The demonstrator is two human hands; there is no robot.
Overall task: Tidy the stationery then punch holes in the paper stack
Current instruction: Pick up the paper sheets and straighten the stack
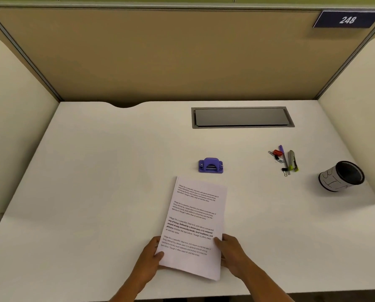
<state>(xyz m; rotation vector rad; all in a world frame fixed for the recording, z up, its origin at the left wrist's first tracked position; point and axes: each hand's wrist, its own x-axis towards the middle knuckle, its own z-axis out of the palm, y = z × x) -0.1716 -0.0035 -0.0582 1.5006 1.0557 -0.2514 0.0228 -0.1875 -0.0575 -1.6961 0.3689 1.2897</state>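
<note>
Paper stack [194,227] between left hand [151,256] and right hand [231,253], near edges pinched

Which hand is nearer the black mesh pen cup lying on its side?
Right. The right hand holds the printed paper stack's right edge, on the same side as the black mesh pen cup; the left hand holds its left edge, farther off.
</note>
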